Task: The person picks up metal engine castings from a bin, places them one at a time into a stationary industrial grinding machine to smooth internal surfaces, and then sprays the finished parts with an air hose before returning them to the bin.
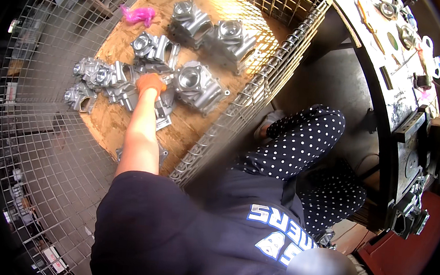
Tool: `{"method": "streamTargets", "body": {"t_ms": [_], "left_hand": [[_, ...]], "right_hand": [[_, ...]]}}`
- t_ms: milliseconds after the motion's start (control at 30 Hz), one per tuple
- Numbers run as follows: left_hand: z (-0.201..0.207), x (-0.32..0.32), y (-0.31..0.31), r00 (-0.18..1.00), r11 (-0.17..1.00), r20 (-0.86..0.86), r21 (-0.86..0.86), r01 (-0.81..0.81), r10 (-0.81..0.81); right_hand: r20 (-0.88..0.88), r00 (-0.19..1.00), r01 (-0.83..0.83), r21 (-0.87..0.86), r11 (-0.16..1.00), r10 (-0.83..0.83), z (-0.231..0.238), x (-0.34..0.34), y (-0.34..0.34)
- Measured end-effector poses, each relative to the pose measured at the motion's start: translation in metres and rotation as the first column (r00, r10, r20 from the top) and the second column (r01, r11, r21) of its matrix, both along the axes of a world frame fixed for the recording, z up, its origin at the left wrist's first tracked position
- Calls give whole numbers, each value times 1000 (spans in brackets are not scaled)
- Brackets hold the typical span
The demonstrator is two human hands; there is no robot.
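My left arm reaches over the side of a wire basket, and my left hand (pixel 151 83) looks orange and is closed on a silver cast-metal housing (pixel 164 106). Its fingertips are partly hidden against the metal. Close to the hand, a larger housing with a round bore (pixel 195 85) lies to the right and another housing (pixel 154 49) lies just beyond. On the left, several more castings (pixel 102 75) are bunched together. Two further housings, a bored one (pixel 231 36) and its neighbour (pixel 191 20), rest farther back. My right hand is not in view.
The wire basket (pixel 50 107) has a brown board (pixel 177 144) as its floor, with a crumpled pink plastic piece (pixel 138 15) on it. A coiled wire edge (pixel 233 107) runs between the basket and my legs. At the right stands a curved workbench (pixel 391 95) with tools and parts.
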State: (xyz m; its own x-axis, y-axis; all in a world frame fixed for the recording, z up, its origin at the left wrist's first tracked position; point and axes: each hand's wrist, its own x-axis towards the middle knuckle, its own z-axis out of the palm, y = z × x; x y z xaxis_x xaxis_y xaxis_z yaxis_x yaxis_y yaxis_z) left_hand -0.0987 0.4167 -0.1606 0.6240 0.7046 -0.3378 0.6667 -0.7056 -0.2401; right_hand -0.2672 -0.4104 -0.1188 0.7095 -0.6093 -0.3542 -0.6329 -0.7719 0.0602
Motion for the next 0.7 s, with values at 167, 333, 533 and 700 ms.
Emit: {"method": "streamTargets", "body": {"t_ms": [167,333,533,700], "left_hand": [[32,-76,5,992,995,113,-91,-51,61],[60,-117,46,922,996,378,-54,-64,79],[254,-64,-62,703,953,690,-66,294,-170],[414,-12,-181,29,213,384,447,869,-923]], "right_hand": [[361,918,70,255,964,-162,26,37,4],[631,766,-491,447,748,126,155,168,115],[711,686,-725,686,57,155,194,272,233],[613,785,-565,768,-302,92,219,343,295]]}}
